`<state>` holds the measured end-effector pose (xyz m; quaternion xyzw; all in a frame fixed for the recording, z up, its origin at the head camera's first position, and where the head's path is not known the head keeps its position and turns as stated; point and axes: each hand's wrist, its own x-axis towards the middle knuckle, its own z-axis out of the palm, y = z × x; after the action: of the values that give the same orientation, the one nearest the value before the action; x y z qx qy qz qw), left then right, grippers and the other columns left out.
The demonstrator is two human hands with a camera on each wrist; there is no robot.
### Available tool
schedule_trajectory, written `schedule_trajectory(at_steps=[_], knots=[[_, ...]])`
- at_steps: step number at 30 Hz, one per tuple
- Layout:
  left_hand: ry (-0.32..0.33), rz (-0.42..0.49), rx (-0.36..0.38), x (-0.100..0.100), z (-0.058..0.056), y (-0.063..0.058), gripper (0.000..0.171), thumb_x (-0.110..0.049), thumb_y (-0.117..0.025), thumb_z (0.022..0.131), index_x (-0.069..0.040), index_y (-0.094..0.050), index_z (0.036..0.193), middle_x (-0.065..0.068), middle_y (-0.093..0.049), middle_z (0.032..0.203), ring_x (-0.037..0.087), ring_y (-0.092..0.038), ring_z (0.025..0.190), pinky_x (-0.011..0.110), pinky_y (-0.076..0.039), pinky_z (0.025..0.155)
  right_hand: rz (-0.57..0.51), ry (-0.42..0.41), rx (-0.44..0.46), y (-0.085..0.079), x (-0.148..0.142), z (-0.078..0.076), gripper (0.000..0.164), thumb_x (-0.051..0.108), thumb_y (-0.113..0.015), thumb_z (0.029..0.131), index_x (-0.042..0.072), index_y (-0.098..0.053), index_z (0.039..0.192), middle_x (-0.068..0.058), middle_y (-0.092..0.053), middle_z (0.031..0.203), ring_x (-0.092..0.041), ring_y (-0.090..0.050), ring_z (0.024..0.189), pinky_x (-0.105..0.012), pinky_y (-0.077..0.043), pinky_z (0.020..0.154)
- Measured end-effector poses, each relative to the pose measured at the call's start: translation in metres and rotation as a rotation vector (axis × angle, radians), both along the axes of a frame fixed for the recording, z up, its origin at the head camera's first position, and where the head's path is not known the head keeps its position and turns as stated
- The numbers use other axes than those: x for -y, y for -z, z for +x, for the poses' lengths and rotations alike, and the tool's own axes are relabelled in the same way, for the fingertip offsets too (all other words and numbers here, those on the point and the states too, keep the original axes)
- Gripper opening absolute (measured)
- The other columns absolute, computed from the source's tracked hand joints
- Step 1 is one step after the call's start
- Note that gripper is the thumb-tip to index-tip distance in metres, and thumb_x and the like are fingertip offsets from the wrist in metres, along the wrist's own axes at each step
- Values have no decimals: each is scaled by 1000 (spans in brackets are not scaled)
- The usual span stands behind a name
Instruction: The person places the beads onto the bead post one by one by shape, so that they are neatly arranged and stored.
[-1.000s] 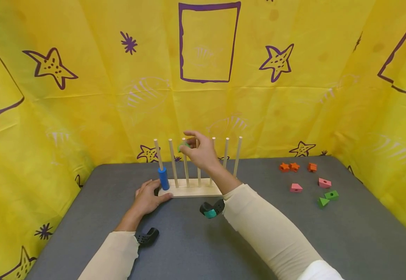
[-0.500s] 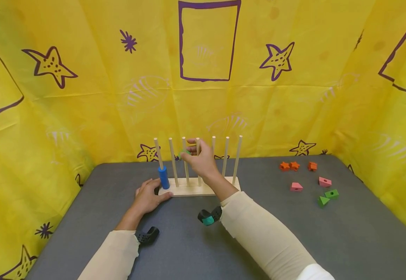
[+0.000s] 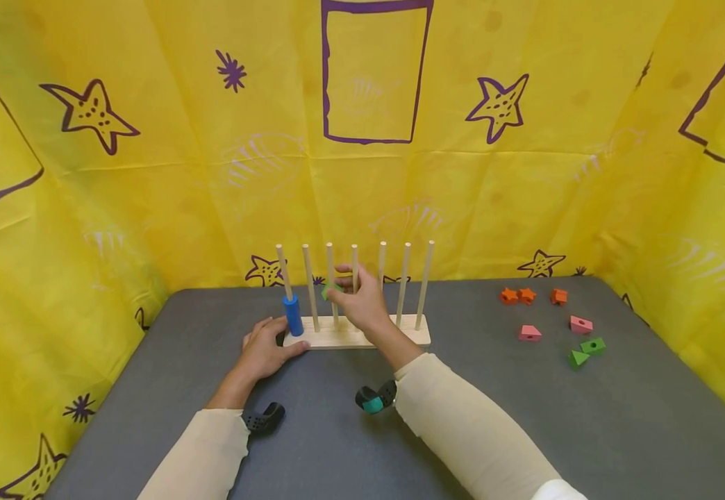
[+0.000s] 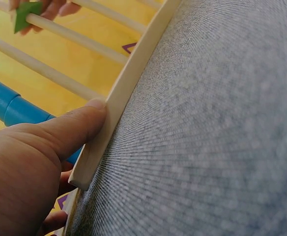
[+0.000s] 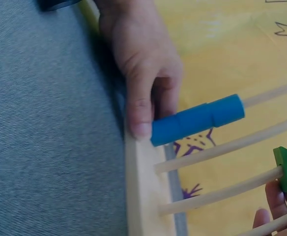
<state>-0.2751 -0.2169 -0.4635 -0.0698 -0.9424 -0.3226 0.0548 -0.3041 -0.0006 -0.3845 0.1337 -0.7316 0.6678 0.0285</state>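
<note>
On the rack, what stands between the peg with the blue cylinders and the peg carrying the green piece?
One bare wooden peg stands between the blue cylinders and the green piece pinched by the right hand; head and right wrist views show it.

- The grey tabletop (image 3: 337, 444) carries a wooden peg rack (image 3: 356, 338) at its far middle.
- Far right: three orange blocks (image 3: 527, 296), two pink blocks (image 3: 553, 328), two green blocks (image 3: 585, 353), lying loose, well apart from the rack.
</note>
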Motion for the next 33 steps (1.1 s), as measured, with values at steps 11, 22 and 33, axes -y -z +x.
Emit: schedule_trajectory(at_steps=[11, 22, 33], knots=[[-2, 12, 7, -2, 1, -2, 63, -39, -75, 84, -4, -58, 133, 19, -51, 138, 45, -24, 135, 63, -12, 102, 23, 17, -27, 22, 1, 0, 41, 5, -75, 83, 6, -59, 120, -11, -66, 106, -26, -63, 97, -37, -51, 83], [0, -5, -12, -1, 0, 0, 64, -39, -75, 84, -3, -57, 134, 21, -49, 139, 45, -24, 136, 63, -13, 102, 55, 15, 15, 42, 1, 1, 43, 1, -74, 81, 6, -59, 121, -11, -68, 102, -26, -64, 95, -39, -51, 81], [-4, -6, -4, -1, 2, -1, 65, -39, -75, 84, -1, -56, 134, 22, -49, 139, 45, -24, 135, 62, -13, 102, 141, 4, 56, 56, 1, 1, 43, -4, -73, 80, 3, -57, 119, -11, -68, 101, -25, -64, 93, -36, -52, 78]])
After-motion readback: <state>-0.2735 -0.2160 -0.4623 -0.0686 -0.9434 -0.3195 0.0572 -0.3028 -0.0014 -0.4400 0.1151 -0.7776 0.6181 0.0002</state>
